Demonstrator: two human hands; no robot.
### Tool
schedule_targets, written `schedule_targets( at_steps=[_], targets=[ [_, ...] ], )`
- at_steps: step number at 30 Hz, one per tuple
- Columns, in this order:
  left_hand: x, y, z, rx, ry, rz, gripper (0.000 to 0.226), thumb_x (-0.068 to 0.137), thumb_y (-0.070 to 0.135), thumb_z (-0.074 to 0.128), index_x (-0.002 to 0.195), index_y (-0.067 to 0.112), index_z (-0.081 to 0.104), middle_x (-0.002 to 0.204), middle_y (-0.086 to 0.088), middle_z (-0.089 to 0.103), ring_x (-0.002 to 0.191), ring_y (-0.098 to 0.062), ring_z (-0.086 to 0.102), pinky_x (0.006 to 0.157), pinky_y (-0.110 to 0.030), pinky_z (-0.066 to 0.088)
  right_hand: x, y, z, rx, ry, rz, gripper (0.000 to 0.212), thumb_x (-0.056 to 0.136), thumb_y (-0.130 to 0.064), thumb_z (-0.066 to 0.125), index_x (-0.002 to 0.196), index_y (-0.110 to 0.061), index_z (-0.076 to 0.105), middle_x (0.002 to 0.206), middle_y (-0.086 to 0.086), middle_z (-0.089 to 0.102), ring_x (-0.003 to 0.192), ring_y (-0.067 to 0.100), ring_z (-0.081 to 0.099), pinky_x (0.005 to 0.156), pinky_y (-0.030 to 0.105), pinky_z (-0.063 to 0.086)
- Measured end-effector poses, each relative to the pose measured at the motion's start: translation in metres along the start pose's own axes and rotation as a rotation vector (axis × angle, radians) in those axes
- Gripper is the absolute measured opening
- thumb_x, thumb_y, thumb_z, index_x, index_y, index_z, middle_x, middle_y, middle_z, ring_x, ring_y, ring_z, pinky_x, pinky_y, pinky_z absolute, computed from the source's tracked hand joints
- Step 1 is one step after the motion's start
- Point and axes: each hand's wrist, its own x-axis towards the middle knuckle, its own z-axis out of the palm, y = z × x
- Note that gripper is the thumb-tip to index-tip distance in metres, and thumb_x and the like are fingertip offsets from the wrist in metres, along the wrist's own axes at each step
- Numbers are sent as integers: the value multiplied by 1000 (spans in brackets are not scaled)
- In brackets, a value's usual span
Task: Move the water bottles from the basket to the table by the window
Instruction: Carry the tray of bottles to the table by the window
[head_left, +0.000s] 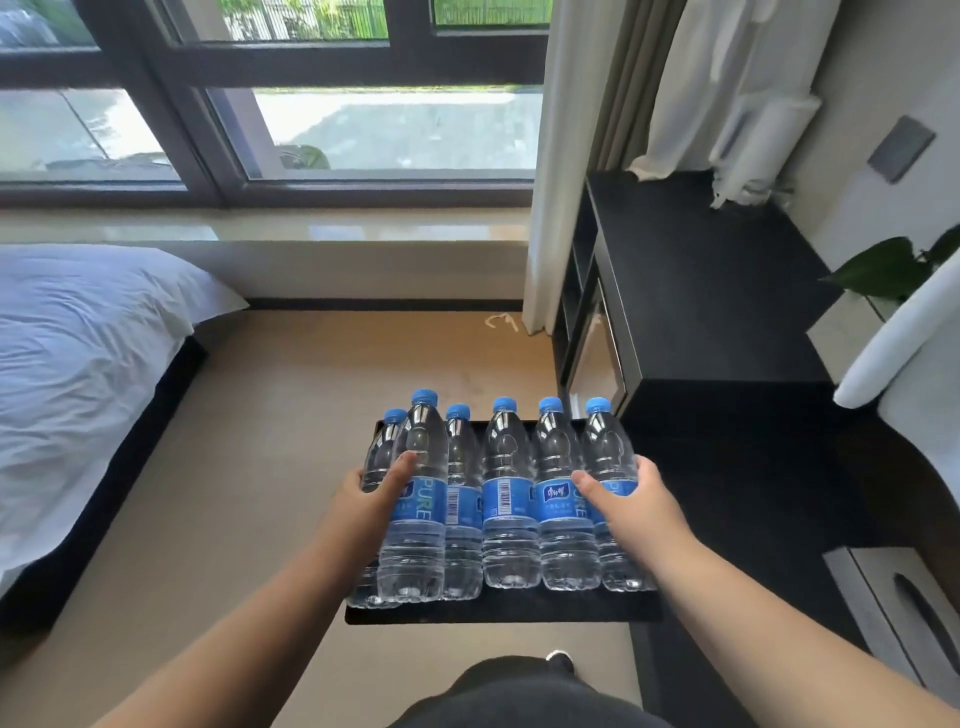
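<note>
Water bottles, clear plastic with blue caps and labels, form a row of six over the flat black basket; whether they rest on it I cannot tell. The left hand grips the row's left end, the right hand its right end. Squeeze inward evenly, lift level, then carry to the dark table beyond the basket's far right corner

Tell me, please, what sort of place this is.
Probably a hotel room: a bed with white linen at left, a wide window with curtains ahead, and a dark table beside it.
</note>
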Motion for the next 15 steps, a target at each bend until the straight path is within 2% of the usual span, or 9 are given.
schedule_targets(
  at_steps=[4,5,8,10,15],
  targets=[
    [23,23,26,-29,23,-27,95,45,102,62,105,30,62,97,1,77,79,-9,76,62,-30,55,44,-16,-22,-12,-32,-22,81,76,-71,77,140,-32,44,108,-13,69,93,13,71,84,44,60],
    [30,27,32,-27,26,-28,95,46,102,62,107,29,62,99,1,77,81,-11,76,65,-32,56,55,-20,-26,-18,-37,-26,81,76,-71,77,139,-32,45,108,-13,69,93,13,71,83,43,60],
    [52,40,43,-26,11,-44,101,50,101,62,116,24,62,105,-4,76,94,-22,75,85,-48,60,83,-33,-33,-36,-51,-33,87,75,-74,76,143,-30,44,110,-11,68,94,13,70,78,40,59],
    [65,49,47,-31,-3,-48,103,52,100,63,117,21,62,104,-6,77,94,-25,76,89,-52,60,101,-42,-33,-50,-54,-34,94,74,-75,75,147,-28,41,116,-9,67,98,16,69,81,41,58],
    [110,72,47,-40,3,-54,104,47,99,65,114,19,64,101,-6,78,90,-23,77,86,-50,61,145,-68,-27,-44,-57,-15,107,71,-77,76,154,-25,34,132,0,64,112,24,67,95,51,57]
  ],
)
